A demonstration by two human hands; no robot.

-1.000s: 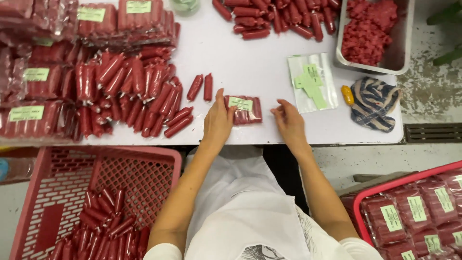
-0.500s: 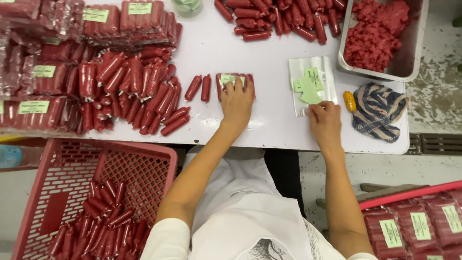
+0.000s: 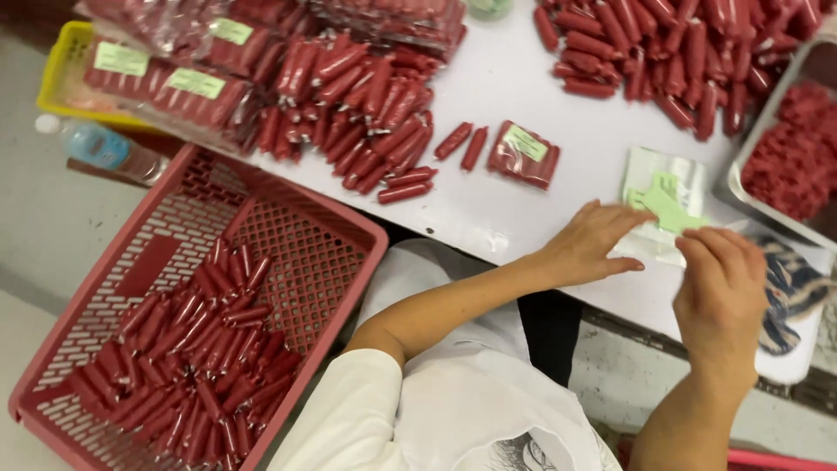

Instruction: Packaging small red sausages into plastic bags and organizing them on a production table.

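Green paper labels (image 3: pixel 667 206) on clear bag stack (image 3: pixel 661 187), just past my fingertips; left hand (image 3: pixel 593 244) flat, fingers spread, pinning stack; right hand (image 3: pixel 722 283) loosely curled, holding nothing; I'd peel single bag, keep stack pinned.

Sealed sausage packs w/ green labels on white table, loose labels by the hands.

One small clear pack of red sausages (image 3: pixel 523 154), pale green rectangular label (image 3: pixel 526 143) on top, lies tilted mid-table just right of two loose sausages. Bigger stack of labelled packs (image 3: pixel 187 65) at upper left, each w/ a light green rectangular label, partly over a yellow crate; more packs (image 3: pixel 392 13) at top edge, labels not visible. Clear empty plastic bags (image 3: pixel 649 187) at right hold a bunch of loose green labels (image 3: pixel 667 205); left hand (image 3: pixel 593 244) rests at the bags' edge, right hand (image 3: pixel 719 292) pinches at the labels' lower tip.
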